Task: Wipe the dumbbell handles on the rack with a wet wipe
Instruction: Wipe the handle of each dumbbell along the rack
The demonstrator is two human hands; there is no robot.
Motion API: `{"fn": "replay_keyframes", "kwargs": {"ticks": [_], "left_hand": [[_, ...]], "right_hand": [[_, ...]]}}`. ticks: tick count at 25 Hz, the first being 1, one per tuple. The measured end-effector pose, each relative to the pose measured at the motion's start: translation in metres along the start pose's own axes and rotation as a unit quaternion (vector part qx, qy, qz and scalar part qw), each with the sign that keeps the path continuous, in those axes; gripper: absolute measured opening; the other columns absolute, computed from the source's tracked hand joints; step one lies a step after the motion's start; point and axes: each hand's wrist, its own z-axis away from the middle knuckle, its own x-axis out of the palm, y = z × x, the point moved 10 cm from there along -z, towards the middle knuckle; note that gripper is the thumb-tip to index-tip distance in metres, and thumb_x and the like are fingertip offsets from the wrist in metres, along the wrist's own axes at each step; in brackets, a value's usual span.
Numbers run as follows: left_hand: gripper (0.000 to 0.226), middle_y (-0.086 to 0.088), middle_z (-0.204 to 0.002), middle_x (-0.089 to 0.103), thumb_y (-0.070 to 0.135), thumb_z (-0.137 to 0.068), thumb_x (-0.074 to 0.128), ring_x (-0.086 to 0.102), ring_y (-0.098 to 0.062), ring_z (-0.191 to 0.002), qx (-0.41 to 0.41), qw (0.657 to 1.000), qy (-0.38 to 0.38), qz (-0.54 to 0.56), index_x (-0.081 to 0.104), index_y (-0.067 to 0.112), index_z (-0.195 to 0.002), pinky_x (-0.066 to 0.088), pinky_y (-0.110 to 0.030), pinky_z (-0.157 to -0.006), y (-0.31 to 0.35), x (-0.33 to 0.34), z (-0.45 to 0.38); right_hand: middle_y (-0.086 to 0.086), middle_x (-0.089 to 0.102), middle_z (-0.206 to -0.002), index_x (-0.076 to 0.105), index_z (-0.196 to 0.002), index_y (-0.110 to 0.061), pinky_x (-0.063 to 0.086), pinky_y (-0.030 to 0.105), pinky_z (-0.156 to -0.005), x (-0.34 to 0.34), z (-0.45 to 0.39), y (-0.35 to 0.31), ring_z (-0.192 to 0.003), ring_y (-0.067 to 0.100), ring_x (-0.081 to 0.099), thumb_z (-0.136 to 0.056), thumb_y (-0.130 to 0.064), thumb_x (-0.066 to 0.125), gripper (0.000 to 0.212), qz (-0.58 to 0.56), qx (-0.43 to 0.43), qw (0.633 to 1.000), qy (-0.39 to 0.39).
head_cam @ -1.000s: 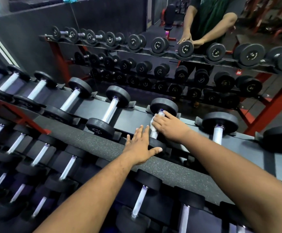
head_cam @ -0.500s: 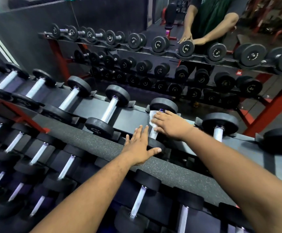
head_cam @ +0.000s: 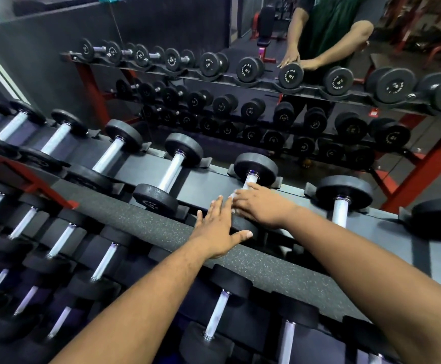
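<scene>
A black dumbbell (head_cam: 255, 168) with a silver handle lies on the top shelf of the rack (head_cam: 208, 179) in front of me. My right hand (head_cam: 262, 206) wraps around the near part of that handle, with a white wet wipe (head_cam: 236, 194) showing under its fingers. The far end of the handle shows bare above the hand. My left hand (head_cam: 218, 231) lies flat with fingers spread on the near head of the same dumbbell and the speckled rubber edge (head_cam: 135, 219) of the shelf.
Other dumbbells (head_cam: 172, 166) sit on both sides on the top shelf and on the lower shelf (head_cam: 106, 261). A large mirror (head_cam: 240, 74) behind the rack reflects the rack, its red frame (head_cam: 424, 164) and a person in a green top.
My right hand has slid with the wipe along the handle toward me, uncovering the far end. The left hand has stayed in place.
</scene>
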Motion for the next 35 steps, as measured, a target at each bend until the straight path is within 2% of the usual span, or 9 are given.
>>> {"fn": "replay_keyframes", "kwargs": {"ticks": [3,7,11,14,18,23,28,32,35], "left_hand": [[0.106,0.0,-0.167,-0.022,0.071,-0.091,0.049,-0.017,-0.018,-0.154,0.0,1.0,0.003,-0.003,-0.017,0.023,-0.159,-0.007,-0.051,-0.125,0.0,0.001,0.0],[0.106,-0.001,-0.167,-0.023,0.071,-0.091,0.049,-0.017,-0.018,-0.154,0.003,1.0,0.0,-0.005,-0.018,0.024,-0.159,-0.006,-0.052,-0.125,0.001,0.0,0.001],[0.105,-0.001,-0.167,-0.022,0.07,-0.092,0.05,-0.015,-0.019,-0.155,0.006,1.0,0.004,-0.003,-0.016,0.024,-0.159,-0.005,-0.053,-0.125,0.002,-0.001,0.002],[0.105,-0.001,-0.167,-0.022,0.07,-0.092,0.05,-0.016,-0.018,-0.155,0.006,1.0,0.001,0.002,-0.016,0.024,-0.16,-0.005,-0.053,-0.125,0.002,-0.001,0.002],[0.106,0.0,-0.167,-0.023,0.071,-0.091,0.05,-0.017,-0.017,-0.154,0.002,1.0,0.002,0.004,-0.018,0.025,-0.159,-0.005,-0.053,-0.125,0.0,-0.001,0.0],[0.107,0.0,-0.167,-0.023,0.071,-0.091,0.05,-0.017,-0.018,-0.154,0.01,1.0,0.006,0.004,-0.017,0.026,-0.159,-0.007,-0.052,-0.125,-0.001,0.001,-0.001],[0.107,0.0,-0.166,-0.024,0.071,-0.091,0.049,-0.018,-0.018,-0.154,0.006,1.0,0.002,-0.002,-0.019,0.025,-0.159,-0.006,-0.054,-0.125,0.001,0.0,0.0],[0.107,-0.001,-0.167,-0.023,0.072,-0.09,0.049,-0.018,-0.018,-0.154,0.011,1.0,0.009,0.001,-0.017,0.025,-0.16,-0.007,-0.053,-0.125,-0.001,0.001,-0.002],[0.107,0.0,-0.167,-0.024,0.072,-0.091,0.049,-0.019,-0.018,-0.154,0.011,1.0,0.006,-0.002,-0.018,0.024,-0.159,-0.008,-0.052,-0.125,0.0,0.0,-0.001]], "right_hand": [[0.002,0.041,-0.157,0.046,-0.149,-0.02,0.018,0.05,-0.122,0.014,0.024,0.008,-0.148,0.019,0.033,-0.098,-0.035,0.022,0.058,0.0,-0.014,1.0,0.013],[0.004,0.019,-0.166,0.025,-0.158,-0.017,0.021,0.053,-0.12,0.014,0.022,0.042,-0.153,0.021,0.017,-0.105,-0.02,0.039,0.055,-0.134,0.219,0.964,0.063],[0.0,0.015,-0.166,0.029,-0.157,-0.017,0.013,0.043,-0.125,0.027,0.029,0.014,-0.154,0.02,0.009,-0.107,-0.019,0.043,0.052,-0.239,0.148,0.958,0.059],[0.002,0.017,-0.167,0.029,-0.157,-0.017,0.025,0.041,-0.121,0.023,0.026,0.032,-0.153,0.018,0.017,-0.106,-0.02,0.042,0.052,-0.276,0.222,0.93,0.099],[0.002,0.059,-0.128,0.049,-0.142,-0.016,0.045,0.033,-0.09,0.035,0.032,0.04,-0.112,0.015,0.054,-0.104,-0.025,0.045,0.039,-0.427,0.391,0.796,0.18],[-0.001,0.063,-0.072,0.06,-0.08,-0.01,0.044,0.036,-0.067,0.077,0.045,0.018,-0.067,0.021,0.055,-0.093,-0.035,0.05,0.029,-0.631,0.413,0.641,0.141],[0.016,0.068,-0.094,0.064,-0.1,-0.001,0.053,0.039,-0.078,0.065,0.019,0.055,-0.086,0.027,0.065,-0.097,-0.018,0.053,0.02,-0.768,0.462,0.382,0.227],[0.009,0.072,-0.091,0.067,-0.102,-0.005,0.054,0.036,-0.088,0.085,0.009,0.042,-0.085,0.024,0.069,-0.091,-0.031,0.068,0.027,-0.8,0.441,0.386,0.125],[0.005,0.065,-0.072,0.065,-0.089,-0.008,0.051,0.024,-0.069,0.075,0.002,0.06,-0.068,0.017,0.064,-0.09,-0.037,0.07,0.03,-0.825,0.458,0.288,0.163]]}}
